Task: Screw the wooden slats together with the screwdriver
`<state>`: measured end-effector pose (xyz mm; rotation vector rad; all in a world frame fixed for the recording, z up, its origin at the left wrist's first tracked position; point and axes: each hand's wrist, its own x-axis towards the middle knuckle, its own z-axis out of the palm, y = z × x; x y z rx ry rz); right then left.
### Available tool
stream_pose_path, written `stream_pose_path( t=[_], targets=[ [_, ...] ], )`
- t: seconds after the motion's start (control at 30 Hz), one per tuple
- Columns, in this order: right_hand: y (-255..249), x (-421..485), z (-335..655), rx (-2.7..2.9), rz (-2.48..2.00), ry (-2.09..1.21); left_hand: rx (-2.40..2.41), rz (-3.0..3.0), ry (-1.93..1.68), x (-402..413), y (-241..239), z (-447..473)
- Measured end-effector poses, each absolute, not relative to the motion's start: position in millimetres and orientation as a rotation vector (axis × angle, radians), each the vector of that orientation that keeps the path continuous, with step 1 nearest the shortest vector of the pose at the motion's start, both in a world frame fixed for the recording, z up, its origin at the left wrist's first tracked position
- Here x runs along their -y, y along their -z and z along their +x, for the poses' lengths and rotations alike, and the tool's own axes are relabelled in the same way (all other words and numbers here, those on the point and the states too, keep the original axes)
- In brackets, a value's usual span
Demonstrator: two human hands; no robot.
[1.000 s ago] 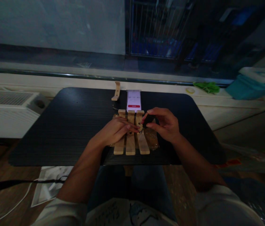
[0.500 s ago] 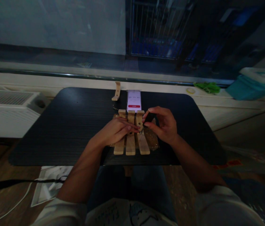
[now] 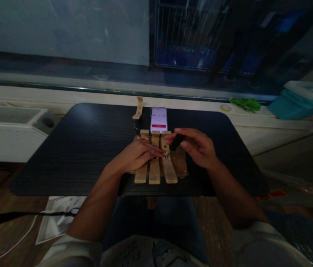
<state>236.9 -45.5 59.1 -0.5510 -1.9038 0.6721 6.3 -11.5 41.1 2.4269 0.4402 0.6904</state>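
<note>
Three pale wooden hook-shaped strips (image 3: 154,173) lie side by side in front of me, on a brown, shiny sheet or packet (image 3: 180,163). My left hand (image 3: 138,154) lies across them, fingers stretched out and fingertips on the right strip beside the tool tip. Whether a small screw sits between those fingertips I cannot make out. In my right hand (image 3: 197,146) is a black-handled screwdriver (image 3: 177,142), held loosely between thumb and fingers. It leans, its metal tip down at the right strip. A dark hole shows in that strip above the tip.
Behind the strips lies a lit phone (image 3: 159,119). Another wooden hook (image 3: 139,108) is near the dark table's (image 3: 70,148) back edge, with a small thin item beside it. On the sill are a tape roll (image 3: 225,108), green cloth (image 3: 245,104) and teal bin (image 3: 297,102).
My right fingers have shifted around the screwdriver handle, the thumb moving back and up. The handle has turned slightly upright. My left hand and the strips stay in place.
</note>
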Motion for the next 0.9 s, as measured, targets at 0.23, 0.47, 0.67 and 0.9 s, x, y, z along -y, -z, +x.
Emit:
stream_pose_path(
  t=[0.23, 0.47, 0.67, 0.9],
  targets=[
    [-56, 44, 237, 1.857, -0.593, -0.651, -0.458, 2.442, -0.658, 11, -41, 6],
    [-49, 41, 237, 1.783, -0.635, -0.596, -0.455, 2.442, -0.656, 12, -39, 5],
    [-47, 39, 235, 1.745, -0.652, -0.557, -0.438, 2.435, -0.680, 12, -40, 5],
    [-46, 39, 233, 1.746, -0.665, -0.534, -0.445, 2.453, -0.665, 11, -40, 5]
  ],
)
